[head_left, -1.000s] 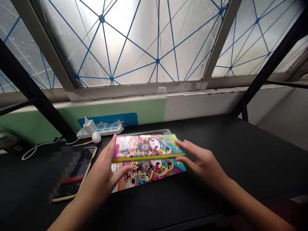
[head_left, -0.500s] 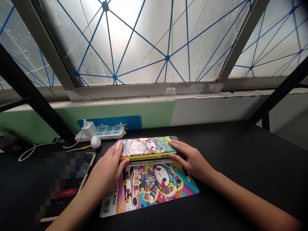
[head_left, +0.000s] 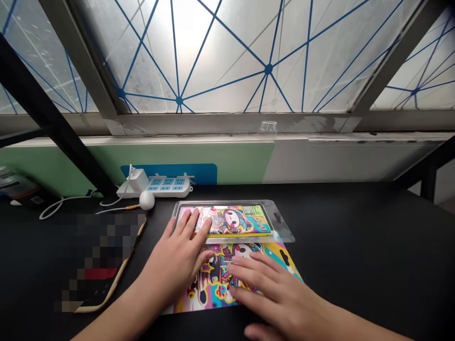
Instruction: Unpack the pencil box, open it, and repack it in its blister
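Note:
A colourful cartoon pencil box (head_left: pixel 234 220) lies inside a clear plastic blister tray (head_left: pixel 280 225) on the black desk (head_left: pixel 355 246). In front of it lies the printed card backing (head_left: pixel 287 265) with the same cartoon. My left hand (head_left: pixel 181 260) rests flat, its fingers spread over the left end of the pencil box. My right hand (head_left: pixel 273 289) lies flat with fingers stretched out on the card backing. Neither hand grips anything.
A phone (head_left: pixel 103 265) in a tan case lies at the left. Behind it are a white power strip (head_left: pixel 167 185) with a plug, a white ball-shaped object (head_left: pixel 146 201) and cables. A black frame post (head_left: pixel 53 123) slants at the left; the window sill runs behind.
Both hands let go of the pencil box, which now sits in the clear tray. My right hand moved off its right end down onto the card. My left hand flattened over the box.

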The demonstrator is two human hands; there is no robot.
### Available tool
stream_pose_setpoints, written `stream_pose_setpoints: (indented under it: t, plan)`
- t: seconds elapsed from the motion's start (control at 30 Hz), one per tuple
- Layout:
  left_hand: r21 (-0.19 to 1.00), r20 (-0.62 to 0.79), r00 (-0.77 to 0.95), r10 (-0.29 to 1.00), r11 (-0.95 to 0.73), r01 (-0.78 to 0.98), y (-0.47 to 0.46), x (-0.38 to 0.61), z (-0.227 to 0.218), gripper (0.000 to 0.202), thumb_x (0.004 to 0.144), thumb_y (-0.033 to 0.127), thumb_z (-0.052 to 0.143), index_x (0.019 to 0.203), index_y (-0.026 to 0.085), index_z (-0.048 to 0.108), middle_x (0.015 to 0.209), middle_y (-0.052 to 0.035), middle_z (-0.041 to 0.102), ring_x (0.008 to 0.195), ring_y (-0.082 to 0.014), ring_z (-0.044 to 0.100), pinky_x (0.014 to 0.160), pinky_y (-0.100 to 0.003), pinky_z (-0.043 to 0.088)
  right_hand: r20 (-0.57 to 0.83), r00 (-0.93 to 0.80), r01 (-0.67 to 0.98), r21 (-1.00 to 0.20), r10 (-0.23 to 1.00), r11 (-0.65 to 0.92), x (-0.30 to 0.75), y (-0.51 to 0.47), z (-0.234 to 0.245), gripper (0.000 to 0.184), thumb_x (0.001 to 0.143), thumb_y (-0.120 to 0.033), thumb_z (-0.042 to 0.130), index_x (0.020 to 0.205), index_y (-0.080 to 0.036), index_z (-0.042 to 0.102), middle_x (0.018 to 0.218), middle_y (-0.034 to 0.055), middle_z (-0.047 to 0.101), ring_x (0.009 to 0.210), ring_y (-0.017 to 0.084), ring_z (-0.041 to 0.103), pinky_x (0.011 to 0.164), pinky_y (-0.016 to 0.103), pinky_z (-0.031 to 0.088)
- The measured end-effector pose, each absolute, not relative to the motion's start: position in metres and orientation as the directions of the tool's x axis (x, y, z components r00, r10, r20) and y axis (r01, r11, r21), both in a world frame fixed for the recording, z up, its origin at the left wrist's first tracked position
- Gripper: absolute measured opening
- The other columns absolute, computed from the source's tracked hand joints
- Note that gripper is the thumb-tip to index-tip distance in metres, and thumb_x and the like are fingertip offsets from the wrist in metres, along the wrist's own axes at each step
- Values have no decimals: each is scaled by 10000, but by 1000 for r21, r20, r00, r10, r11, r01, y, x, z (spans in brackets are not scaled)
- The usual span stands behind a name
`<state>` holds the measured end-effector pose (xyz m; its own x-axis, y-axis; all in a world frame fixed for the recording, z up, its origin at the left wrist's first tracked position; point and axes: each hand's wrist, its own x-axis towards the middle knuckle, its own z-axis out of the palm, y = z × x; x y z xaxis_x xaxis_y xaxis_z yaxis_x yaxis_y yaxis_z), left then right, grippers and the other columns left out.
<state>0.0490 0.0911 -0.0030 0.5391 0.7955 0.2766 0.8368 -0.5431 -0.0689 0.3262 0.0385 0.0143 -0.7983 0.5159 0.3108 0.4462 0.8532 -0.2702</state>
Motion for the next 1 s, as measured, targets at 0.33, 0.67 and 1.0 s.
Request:
stream_pose_setpoints:
  t: [0.33, 0.67, 1.0]
  plan:
    - [-101, 247, 424, 871, -412, 906, 93, 36, 15, 585, 993, 574, 519, 1374, 145, 633, 1478, -246, 556, 1355, -463, 518, 1038, -587, 468, -2, -746, 596, -449, 666, 666, 325, 36, 24, 646, 928, -645, 596, 1401, -206, 616, 1408, 146, 648, 1285, 341, 585, 1109, 498, 439]
    - [-16, 185, 442, 878, -447, 894, 99, 41, 4, 675, 1027, 615, 409, 1598, 256, 369, 1651, -170, 343, 1525, -413, 288, 1163, -636, 309, 144, -415, 845, -304, 898, 440, 335, 56, 7, 268, 976, -438, 593, 1076, -190, 615, 1087, 119, 629, 967, 293, 561, 843, 472, 485]
    - [93, 99, 425, 900, -434, 896, 102, 37, 14, 557, 1067, 544, 328, 1561, 311, 438, 1673, -90, 312, 1549, -361, 248, 1196, -621, 269, 128, -358, 794, -480, 925, 374, 349, 54, 15, 305, 957, -526, 560, 892, -240, 477, 705, -10, 589, 606, 172, 518, 579, 304, 386]
